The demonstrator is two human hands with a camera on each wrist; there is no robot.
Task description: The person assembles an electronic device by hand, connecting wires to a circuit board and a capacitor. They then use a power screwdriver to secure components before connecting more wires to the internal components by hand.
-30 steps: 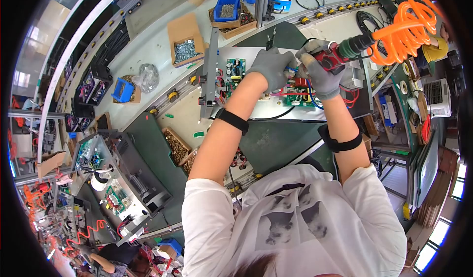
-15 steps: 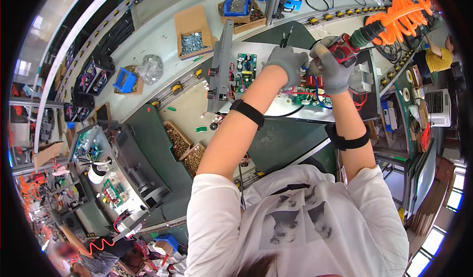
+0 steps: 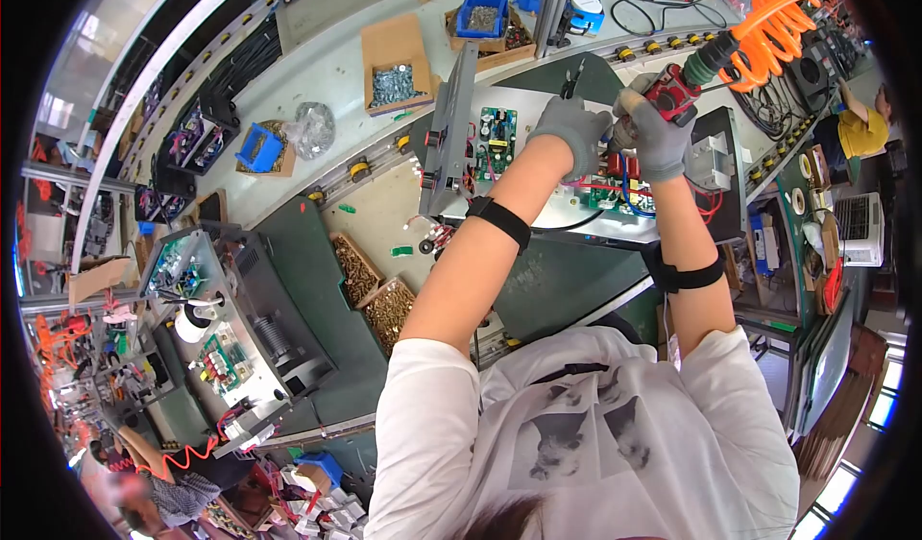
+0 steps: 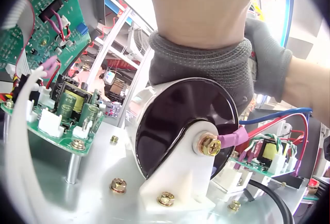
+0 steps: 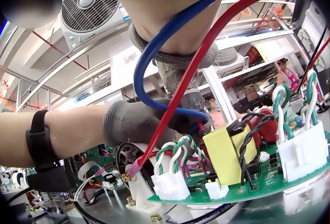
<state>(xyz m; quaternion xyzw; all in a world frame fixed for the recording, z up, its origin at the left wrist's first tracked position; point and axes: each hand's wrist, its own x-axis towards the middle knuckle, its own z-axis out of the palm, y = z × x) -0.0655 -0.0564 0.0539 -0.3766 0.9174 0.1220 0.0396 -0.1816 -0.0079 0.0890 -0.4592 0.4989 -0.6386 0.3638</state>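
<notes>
In the head view my gloved right hand [image 3: 655, 139] grips a red air screwdriver [image 3: 672, 94], its nose pointing left and down at the metal chassis [image 3: 552, 216]. Beside that nose is my gloved left hand [image 3: 573, 132], back upward; its fingers are hidden, and I cannot tell what they hold. A dark two-pronged thing [image 3: 572, 77] sticks out just past its knuckles. In the left wrist view, that hand is behind a dark-ended cylinder [image 4: 180, 116] on a white bracket [image 4: 178, 183]. Red [image 5: 178, 87] and blue [image 5: 149, 62] wires arch before the right hand in the right wrist view.
Circuit boards [image 3: 497, 137] stand on the chassis. An orange coiled hose [image 3: 773, 26] runs from the screwdriver. Screw boxes [image 3: 394, 84] and blue bins [image 3: 480, 14] line the back bench. Brass-coloured fasteners [image 3: 389, 314] fill trays at the left, near another opened unit [image 3: 235, 329].
The view has shifted, so the chassis and both hands appear farther right. The right hand keeps its grip on the screwdriver, whose body leans a little differently; the left hand stays beside its nose.
</notes>
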